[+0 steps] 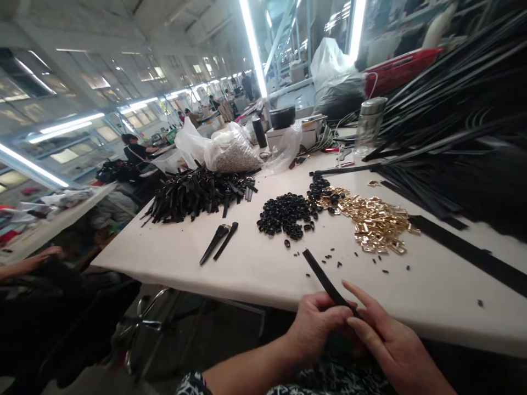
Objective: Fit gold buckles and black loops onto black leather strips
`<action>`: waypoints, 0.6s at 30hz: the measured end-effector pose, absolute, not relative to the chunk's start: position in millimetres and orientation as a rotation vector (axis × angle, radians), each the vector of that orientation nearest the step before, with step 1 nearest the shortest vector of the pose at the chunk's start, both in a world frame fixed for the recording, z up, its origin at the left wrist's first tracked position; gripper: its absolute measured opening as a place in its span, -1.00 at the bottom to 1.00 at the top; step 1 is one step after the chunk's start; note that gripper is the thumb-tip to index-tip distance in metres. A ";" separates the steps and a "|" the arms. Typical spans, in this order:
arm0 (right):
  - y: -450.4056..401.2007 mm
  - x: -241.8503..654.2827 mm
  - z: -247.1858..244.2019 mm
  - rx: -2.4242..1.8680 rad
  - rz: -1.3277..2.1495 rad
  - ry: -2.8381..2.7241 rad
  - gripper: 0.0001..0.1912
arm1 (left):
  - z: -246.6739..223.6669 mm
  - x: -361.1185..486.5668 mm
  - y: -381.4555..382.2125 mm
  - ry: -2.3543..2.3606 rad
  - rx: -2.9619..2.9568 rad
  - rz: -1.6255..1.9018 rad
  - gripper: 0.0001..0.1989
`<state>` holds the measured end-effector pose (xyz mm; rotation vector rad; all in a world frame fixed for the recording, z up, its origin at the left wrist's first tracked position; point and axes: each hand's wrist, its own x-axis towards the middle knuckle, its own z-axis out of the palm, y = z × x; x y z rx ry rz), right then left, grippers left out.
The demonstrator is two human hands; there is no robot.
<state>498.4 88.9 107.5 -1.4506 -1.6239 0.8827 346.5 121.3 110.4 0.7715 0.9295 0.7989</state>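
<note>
A narrow black strap slants up over the table's near edge, its free end pointing away from me. My left hand pinches it between thumb and fingers. Against its lower part lies my right hand, thumb and fingers closing around it with the index finger stretched out; the strap's lower end is hidden there. Beyond the strap lie a pile of small black loops and a heap of gold metal buckles. To the left, two short black straps lie side by side, at least one with a gold fitting.
A heap of black straps covers the table's far left. Long black strips pile up on the right beside a glass jar. Plastic bags stand at the back. Another person's arm shows at left.
</note>
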 end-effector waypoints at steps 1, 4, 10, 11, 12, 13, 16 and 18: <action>91.2 499.5 108.3 -1.436 0.848 -1.655 -0.49 | 110.6 342.6 125.5 0.955 0.776 0.845 -0.66; 97.9 512.3 108.3 -1.418 0.672 -1.730 -0.58 | 116.1 318.8 151.2 1.036 0.714 1.147 -0.71; 111.2 563.7 98.7 -1.508 0.246 -1.723 -0.63 | 137.8 237.1 235.8 1.092 0.215 1.682 -0.88; 112.8 570.9 98.8 -1.527 0.186 -1.720 -0.63 | 142.0 226.0 246.5 1.110 0.178 1.704 -0.91; 113.8 576.9 100.3 -1.544 0.134 -1.718 -0.64 | 146.3 217.0 254.8 1.123 0.154 1.711 -0.93; 114.3 582.0 103.1 -1.559 0.091 -1.717 -0.65 | 150.7 210.3 260.6 1.132 0.136 1.705 -0.90; 115.7 594.2 115.8 -1.635 -0.003 -1.719 -0.67 | 160.6 198.0 268.5 1.149 0.085 1.613 -0.70; 120.1 603.7 121.8 -1.754 -0.067 -1.695 -0.68 | 160.8 190.7 272.9 1.163 0.070 1.544 -0.59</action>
